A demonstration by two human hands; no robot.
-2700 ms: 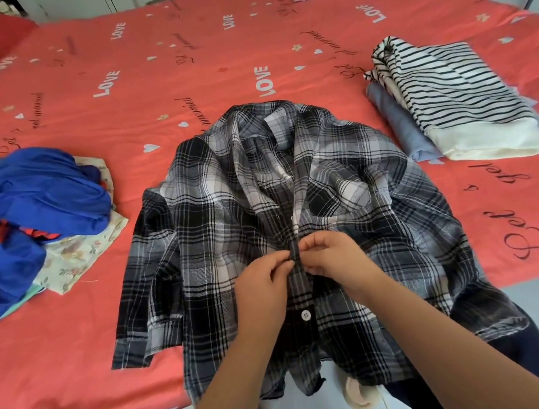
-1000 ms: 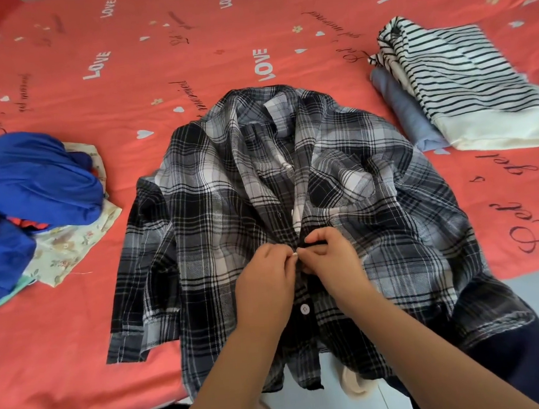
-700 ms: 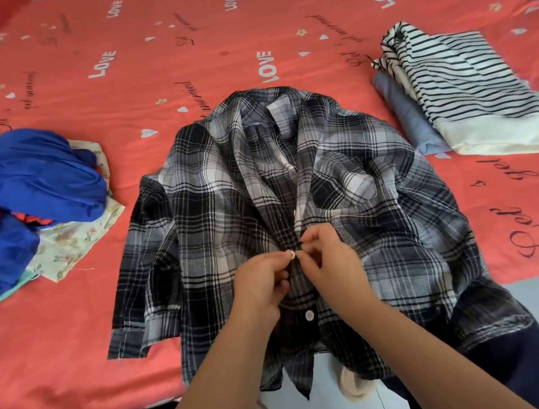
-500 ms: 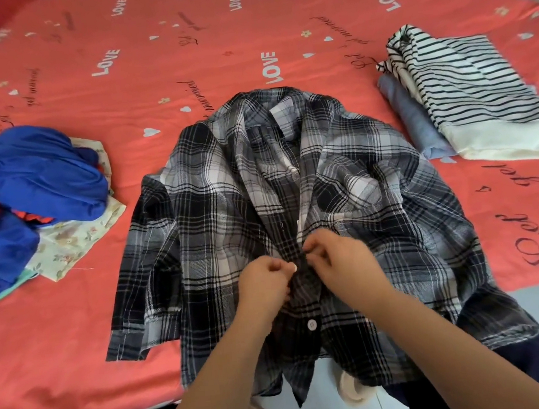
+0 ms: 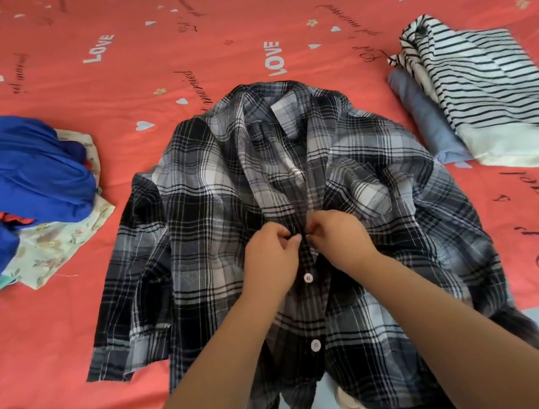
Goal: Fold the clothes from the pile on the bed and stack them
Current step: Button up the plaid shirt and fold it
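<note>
A black, grey and white plaid shirt (image 5: pixel 199 229) lies face up on the red bed (image 5: pixel 185 56), collar away from me, its hem hanging over the near edge. My left hand (image 5: pixel 270 256) and my right hand (image 5: pixel 340 234) meet at the middle of the button placket, each pinching one edge of the front. Two white buttons below my hands are fastened. The button between my fingertips is hidden. A folded stack with a black-and-white striped top (image 5: pixel 485 90) over a grey-blue garment (image 5: pixel 426 121) lies at the right.
At the left edge sits the unfolded pile: a bright blue garment (image 5: pixel 23 172) over a pale floral cloth (image 5: pixel 55 243). The near edge of the bed runs under my forearms, with grey floor at the lower right.
My hands stayed together on the placket and shifted slightly up the shirt front. The camera dipped closer; nothing else on the bed moved.
</note>
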